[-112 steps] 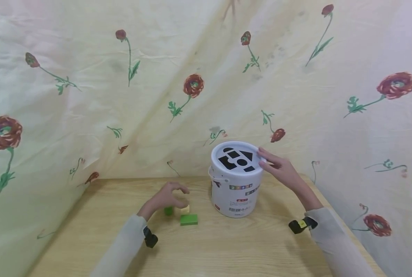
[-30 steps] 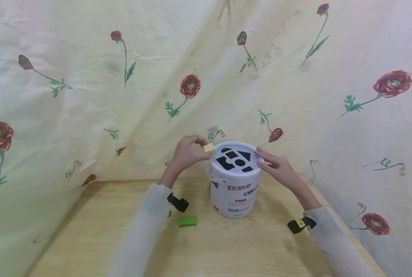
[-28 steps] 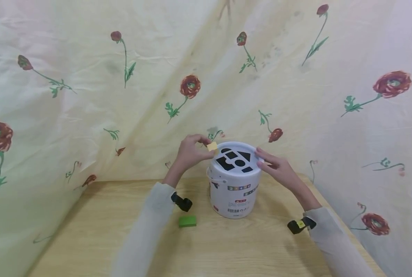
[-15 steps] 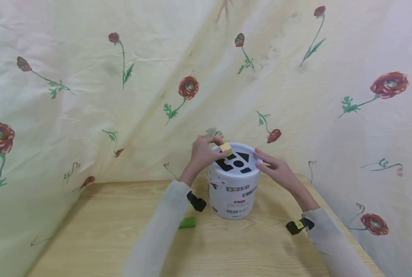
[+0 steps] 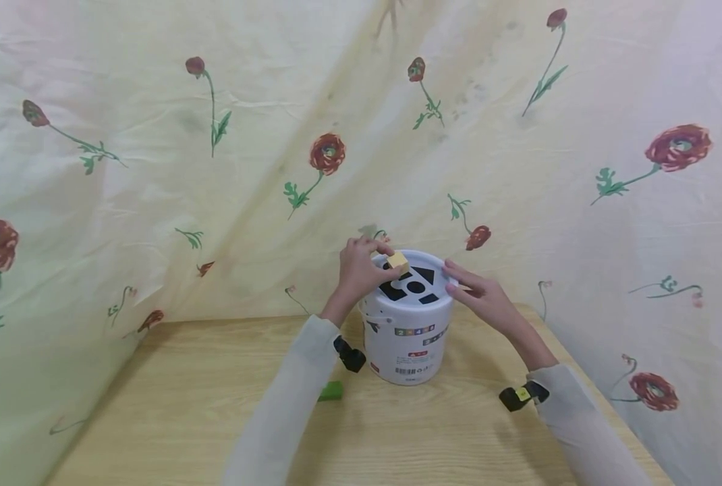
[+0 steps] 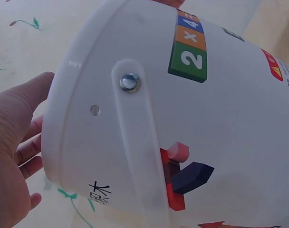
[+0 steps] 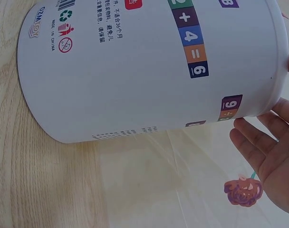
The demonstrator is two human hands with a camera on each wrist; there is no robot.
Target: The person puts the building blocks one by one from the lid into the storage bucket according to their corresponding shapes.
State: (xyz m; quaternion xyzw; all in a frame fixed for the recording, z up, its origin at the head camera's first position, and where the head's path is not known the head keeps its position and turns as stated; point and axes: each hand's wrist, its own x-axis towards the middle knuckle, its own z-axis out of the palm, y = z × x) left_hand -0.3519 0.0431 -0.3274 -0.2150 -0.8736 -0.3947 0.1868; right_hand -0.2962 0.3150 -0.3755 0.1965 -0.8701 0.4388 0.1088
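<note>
My left hand [image 5: 359,271] pinches a small pale yellow block [image 5: 398,262] between thumb and fingers, at the left part of the white bucket's lid. Shape-cut holes in the lid show dark; the block and hand cover some of them. The bucket [image 5: 405,354] stands upright on the table. Against the lid's right edge rests my right hand [image 5: 484,300], its fingers fairly straight. In the right wrist view, the fingers [image 7: 254,137] touch the bucket's side near its rim. The left wrist view shows the bucket's handle [image 6: 139,137], while the rim hides the block.
A green rectangular block [image 5: 332,391] lies on the wooden table [image 5: 409,439], partly covered by my left sleeve [image 5: 294,398]. A flower-patterned cloth [image 5: 252,169] hangs behind and along both sides of the table.
My left hand has picked the yellow block off the table and carried it up and right over the lid. A green piece near it is now hidden. The right hand stays on the bucket.
</note>
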